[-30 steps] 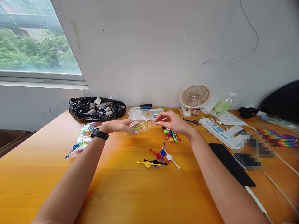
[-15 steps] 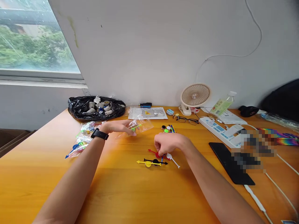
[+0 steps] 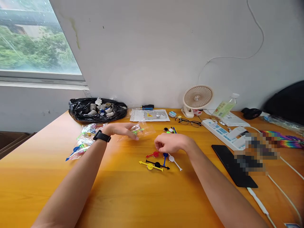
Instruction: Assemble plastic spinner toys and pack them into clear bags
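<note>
My left hand (image 3: pixel 122 129), with a black band on its wrist, is closed on a clear plastic bag (image 3: pixel 147 129) that has a green arrow spinner (image 3: pixel 139 131) inside. My right hand (image 3: pixel 171 143) is held just over the table with its fingers curled in, and their grip is partly hidden. Right by its fingertips lies a red arrow spinner (image 3: pixel 155 154). Close by are a blue arrow spinner (image 3: pixel 164 158), a white one (image 3: pixel 172 159), a black one (image 3: pixel 157 165) and a yellow one (image 3: pixel 150 166).
More small coloured pieces (image 3: pixel 170 130) lie behind my right hand. Filled clear bags (image 3: pixel 83 144) sit left of my left wrist. Along the wall stand a black bag (image 3: pixel 78 110) of grey parts, a fan (image 3: pixel 198 97) and glasses (image 3: pixel 190 122). A power strip (image 3: pixel 220 133) and black tablet (image 3: pixel 231 166) lie right.
My right hand has lifted slightly off the red arrow spinner, which has shifted left and turned. More of the blue spinner shows. My left hand stays on the bag.
</note>
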The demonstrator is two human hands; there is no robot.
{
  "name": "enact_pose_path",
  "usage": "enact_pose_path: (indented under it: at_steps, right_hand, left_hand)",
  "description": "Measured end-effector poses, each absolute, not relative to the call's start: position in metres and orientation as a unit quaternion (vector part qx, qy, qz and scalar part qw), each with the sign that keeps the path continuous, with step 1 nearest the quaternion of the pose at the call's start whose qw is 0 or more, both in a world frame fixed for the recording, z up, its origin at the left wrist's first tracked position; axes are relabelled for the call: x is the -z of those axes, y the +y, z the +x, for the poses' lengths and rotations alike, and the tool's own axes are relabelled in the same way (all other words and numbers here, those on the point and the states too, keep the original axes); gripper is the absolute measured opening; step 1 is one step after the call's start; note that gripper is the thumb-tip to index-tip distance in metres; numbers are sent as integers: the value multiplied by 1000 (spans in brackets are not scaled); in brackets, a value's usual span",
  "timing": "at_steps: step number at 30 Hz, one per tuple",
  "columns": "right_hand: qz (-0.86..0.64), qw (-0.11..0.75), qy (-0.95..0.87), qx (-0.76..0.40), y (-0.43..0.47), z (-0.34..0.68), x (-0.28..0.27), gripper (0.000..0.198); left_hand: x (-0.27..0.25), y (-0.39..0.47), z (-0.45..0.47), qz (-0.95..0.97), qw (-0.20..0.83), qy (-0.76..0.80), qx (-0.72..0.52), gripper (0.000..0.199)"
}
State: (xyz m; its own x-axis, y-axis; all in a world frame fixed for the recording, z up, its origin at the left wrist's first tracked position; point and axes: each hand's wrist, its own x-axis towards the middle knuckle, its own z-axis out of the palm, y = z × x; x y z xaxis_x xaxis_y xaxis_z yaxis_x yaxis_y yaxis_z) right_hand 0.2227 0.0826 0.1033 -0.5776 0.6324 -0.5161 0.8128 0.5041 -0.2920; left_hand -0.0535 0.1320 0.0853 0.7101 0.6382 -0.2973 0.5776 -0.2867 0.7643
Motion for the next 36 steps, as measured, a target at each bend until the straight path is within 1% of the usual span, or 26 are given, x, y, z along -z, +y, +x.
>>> enact_pose_path:
  at_steps: [5, 9, 13, 16, 20, 24, 26, 28, 30, 33, 36]
  right_hand:
    - [415, 176, 852, 264, 91, 228, -93, 23]
    - [436, 174, 846, 255, 93, 223, -86, 12]
    - [439, 174, 849, 236, 92, 221, -86, 8]
    - [416, 147, 864, 242, 90, 222, -89, 5]
    - [378, 59, 876, 294, 89, 234, -109, 4]
    - [367, -102, 848, 368, 96, 262, -131, 19]
    - [389, -190, 826, 360, 102, 275, -134, 27]
    - [419, -241, 808, 337, 109, 283, -132, 31]
    - [435, -245, 803, 325, 113, 285, -127, 33]
    - [427, -209, 816, 330, 115, 279, -121, 31]
    - [428, -173, 824, 329, 113, 271, -119, 28]
  left_hand:
    - [-84, 133, -54, 809, 455, 372, -24, 49]
    - [-83, 135, -55, 813, 449, 370, -24, 48]
    - [-84, 135, -56, 812, 450, 371, -26, 49]
    - [-86, 134, -56, 814, 440, 380, -24, 45]
    - [-87, 133, -55, 814, 437, 383, -20, 49]
    - [-86, 134, -53, 816, 416, 402, -13, 54]
    - [-86, 133, -52, 819, 416, 394, -21, 55]
    - [-87, 132, -50, 825, 424, 373, -28, 55]
    - [-88, 131, -48, 829, 427, 359, -34, 53]
    - [-89, 129, -42, 832, 423, 357, -36, 49]
    - [-89, 126, -34, 833, 428, 347, -43, 50]
